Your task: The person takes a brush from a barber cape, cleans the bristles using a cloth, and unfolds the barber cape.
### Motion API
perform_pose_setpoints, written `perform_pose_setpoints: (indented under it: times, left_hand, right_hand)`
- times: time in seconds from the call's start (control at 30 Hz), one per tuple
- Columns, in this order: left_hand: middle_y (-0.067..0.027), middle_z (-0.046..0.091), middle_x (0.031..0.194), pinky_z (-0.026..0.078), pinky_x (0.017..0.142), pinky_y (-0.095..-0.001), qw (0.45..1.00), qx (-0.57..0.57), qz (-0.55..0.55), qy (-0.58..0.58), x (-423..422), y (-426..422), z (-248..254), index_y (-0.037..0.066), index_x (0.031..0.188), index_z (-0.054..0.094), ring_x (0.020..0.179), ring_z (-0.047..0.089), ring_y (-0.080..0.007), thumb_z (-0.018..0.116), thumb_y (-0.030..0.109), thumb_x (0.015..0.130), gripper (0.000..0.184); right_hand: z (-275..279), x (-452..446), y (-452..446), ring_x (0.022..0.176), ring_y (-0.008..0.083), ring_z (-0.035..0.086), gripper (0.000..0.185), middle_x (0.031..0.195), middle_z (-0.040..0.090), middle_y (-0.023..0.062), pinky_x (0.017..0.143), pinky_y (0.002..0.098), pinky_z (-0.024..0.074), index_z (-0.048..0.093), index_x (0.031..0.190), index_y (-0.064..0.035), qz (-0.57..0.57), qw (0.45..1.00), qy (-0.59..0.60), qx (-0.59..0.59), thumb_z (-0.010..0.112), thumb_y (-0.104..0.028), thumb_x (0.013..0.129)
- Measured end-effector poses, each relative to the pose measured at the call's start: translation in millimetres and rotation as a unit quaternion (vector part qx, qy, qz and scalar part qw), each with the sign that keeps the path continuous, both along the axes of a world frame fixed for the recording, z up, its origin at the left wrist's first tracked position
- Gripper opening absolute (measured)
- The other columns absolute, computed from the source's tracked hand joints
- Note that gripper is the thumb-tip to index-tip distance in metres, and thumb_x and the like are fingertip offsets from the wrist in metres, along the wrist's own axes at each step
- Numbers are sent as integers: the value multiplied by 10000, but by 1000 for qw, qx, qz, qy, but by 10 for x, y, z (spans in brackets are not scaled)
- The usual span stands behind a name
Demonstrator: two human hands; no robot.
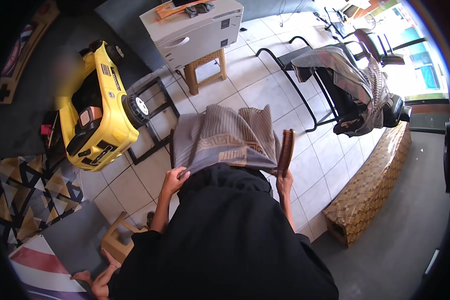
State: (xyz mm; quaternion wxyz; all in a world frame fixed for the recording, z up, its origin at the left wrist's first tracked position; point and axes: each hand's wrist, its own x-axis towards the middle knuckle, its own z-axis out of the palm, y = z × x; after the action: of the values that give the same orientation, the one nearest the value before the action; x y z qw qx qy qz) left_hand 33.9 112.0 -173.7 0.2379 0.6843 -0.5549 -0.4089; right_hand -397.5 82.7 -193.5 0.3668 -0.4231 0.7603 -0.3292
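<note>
Around you spreads the pale, square-tiled floor (257,97), with the glossy yellow plastic toy car (119,112) ahead to your left, apart from your work. The long box of tan woven strips (367,185) lies to your right, its surface shiny and checkered. Right before you is the grey-brown striped cloth with a Greek-key band (220,132); its near edge is drawn fairly straight between your hands, presumably to keep it spread, while the far part rumples into soft folds. Beside its right edge rises the curved, ribbed dark-brown piece (286,152), hard-looking, perhaps an armrest. Your left hand (174,180) pinches the cloth's near-left corner. Your right hand (284,183) is at the ribbed piece's lower end, by the cloth's other corner; you cannot tell which it grasps.
</note>
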Motion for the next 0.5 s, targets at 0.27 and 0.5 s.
perform_pose_setpoints:
  times: [0.27,0.5]
  left_hand:
    - [-150,572,791,458,657,-373,986,1,-157,-51,529,31,-33,31,891,654,730,575,-317,600,74,675,226]
    - [-144,509,722,435,610,-407,966,-238,16,-105,466,-734,251,14,765,580,688,551,-333,551,-106,661,162]
  right_hand:
    - [233,-45,228,671,174,578,236,684,613,87,624,328,446,627,870,-7,215,971,75,76,703,-122,679]
    - [693,228,69,692,397,520,123,743,528,207,615,443,408,591,869,-16,64,939,332,-67,585,-69,757]
